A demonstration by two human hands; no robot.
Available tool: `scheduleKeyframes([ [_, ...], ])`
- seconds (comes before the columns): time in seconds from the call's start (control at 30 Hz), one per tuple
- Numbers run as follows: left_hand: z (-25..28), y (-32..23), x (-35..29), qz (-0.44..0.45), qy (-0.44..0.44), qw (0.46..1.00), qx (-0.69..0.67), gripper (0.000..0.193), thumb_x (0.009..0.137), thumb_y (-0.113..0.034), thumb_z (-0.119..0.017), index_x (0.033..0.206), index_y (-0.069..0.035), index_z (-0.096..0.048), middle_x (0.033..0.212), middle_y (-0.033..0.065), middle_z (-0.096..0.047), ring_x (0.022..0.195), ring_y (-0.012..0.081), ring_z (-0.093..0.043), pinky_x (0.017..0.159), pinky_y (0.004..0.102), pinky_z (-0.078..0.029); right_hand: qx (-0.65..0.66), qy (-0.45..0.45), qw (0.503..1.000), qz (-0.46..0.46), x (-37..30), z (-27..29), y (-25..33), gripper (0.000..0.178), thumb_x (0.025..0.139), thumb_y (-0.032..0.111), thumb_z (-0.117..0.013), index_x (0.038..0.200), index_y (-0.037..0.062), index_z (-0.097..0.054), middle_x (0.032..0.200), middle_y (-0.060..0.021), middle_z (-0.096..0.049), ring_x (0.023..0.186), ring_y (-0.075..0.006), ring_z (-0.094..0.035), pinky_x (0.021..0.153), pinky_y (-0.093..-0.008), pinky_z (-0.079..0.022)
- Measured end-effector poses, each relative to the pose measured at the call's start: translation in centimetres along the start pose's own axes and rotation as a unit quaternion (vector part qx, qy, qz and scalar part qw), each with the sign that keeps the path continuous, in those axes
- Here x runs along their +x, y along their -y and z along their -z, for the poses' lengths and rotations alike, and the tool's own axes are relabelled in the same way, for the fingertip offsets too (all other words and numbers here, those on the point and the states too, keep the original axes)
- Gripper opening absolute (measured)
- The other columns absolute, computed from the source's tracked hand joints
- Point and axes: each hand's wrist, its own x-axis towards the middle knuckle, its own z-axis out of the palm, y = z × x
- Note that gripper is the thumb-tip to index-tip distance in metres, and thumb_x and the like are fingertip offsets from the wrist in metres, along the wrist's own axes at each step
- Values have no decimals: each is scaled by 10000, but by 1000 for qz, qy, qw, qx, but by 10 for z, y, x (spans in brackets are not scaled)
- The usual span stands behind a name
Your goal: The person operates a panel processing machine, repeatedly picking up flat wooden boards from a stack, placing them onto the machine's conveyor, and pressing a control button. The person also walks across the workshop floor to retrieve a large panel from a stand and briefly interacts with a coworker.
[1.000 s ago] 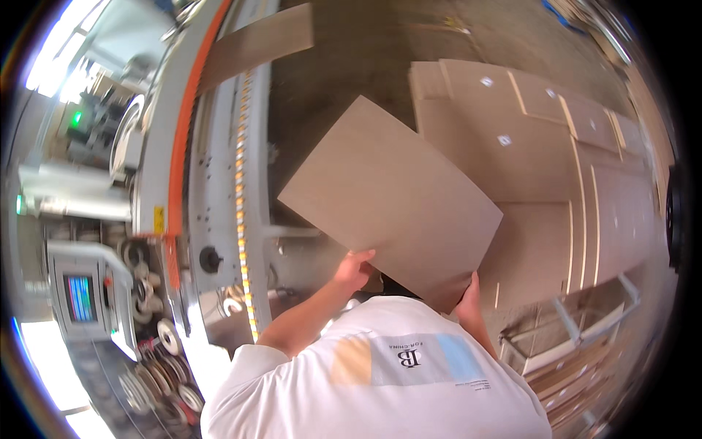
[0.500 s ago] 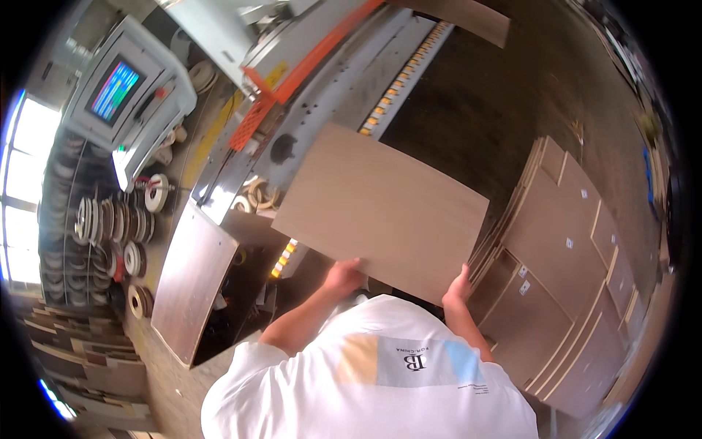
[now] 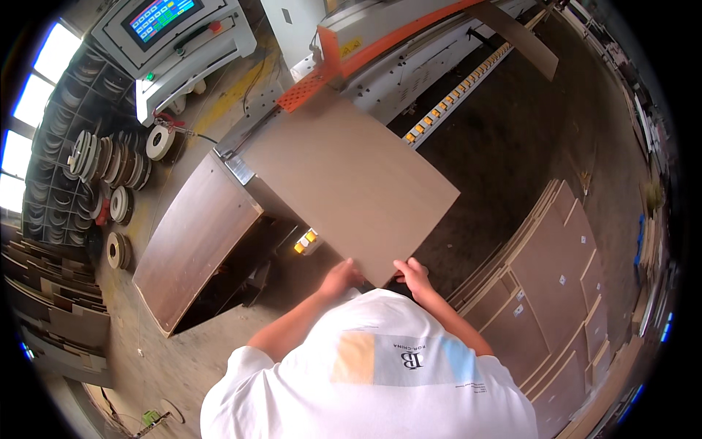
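Note:
A brown rectangular board (image 3: 358,172) lies in front of me, its far end on the bed of a long machine under an orange guard (image 3: 307,86). My left hand (image 3: 342,279) grips the board's near left edge, thumb on top and fingers hidden underneath. Close to the near corner, my right hand (image 3: 415,278) holds the right edge, its thumb also on top. Past the board, a row of yellow-and-white rollers (image 3: 457,95) runs along the machine.
To the right lean stacked brown panels (image 3: 545,293). On the left stand a wooden cabinet (image 3: 197,245), edge-banding rolls (image 3: 110,159) and a control console (image 3: 183,51) with a lit screen. A narrow panel (image 3: 518,36) sticks out at the machine's far side.
The board has turned and moved forward onto the machine, its far end now against the orange guard. My right hand has come leftward, nearer my left. The view has shifted.

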Motion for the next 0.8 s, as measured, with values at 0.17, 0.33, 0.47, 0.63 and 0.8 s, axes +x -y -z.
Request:
scheduleKeyframes([
  [0.17,1,-8,-4,-51,-39,997,37,490,1116,-414,-379,1191,16,-601,968,129,-669,866,262,-686,815,408,-575,-68,90,993,45,10,-27,26,342,970,347,-697,1040,28,-597,1006,-80,-689,889,-167,-683,789,-313,-549],
  [0.33,-3,-18,4,-40,-76,996,13,502,1104,-439,-401,1179,15,-604,920,119,-658,822,260,-689,761,398,-586,-35,85,995,37,12,-30,42,345,968,357,-701,1018,37,-585,1038,-84,-679,907,-172,-679,796,-320,-553],
  [0.47,-12,-25,10,-37,-77,996,31,505,1098,-452,-402,1169,6,-604,913,129,-657,806,260,-687,735,404,-582,-53,86,994,44,22,-15,41,365,974,370,-697,1068,33,-593,1005,-75,-678,910,-175,-677,802,-320,-551],
  [0.63,-30,-25,39,-44,-72,996,6,518,1083,-480,-403,1122,-5,-607,850,157,-664,749,278,-681,681,426,-562,-91,51,993,52,33,24,16,395,980,362,-699,1157,26,-593,1034,-70,-712,920,-163,-676,790,-321,-549],
  [0.8,-68,-46,62,-77,-57,994,60,492,1085,-489,-424,1138,-44,-628,928,89,-699,801,234,-692,715,375,-580,-121,-27,991,49,18,84,-29,448,949,367,-727,1221,24,-631,1032,-62,-734,876,-140,-682,762,-303,-550],
])
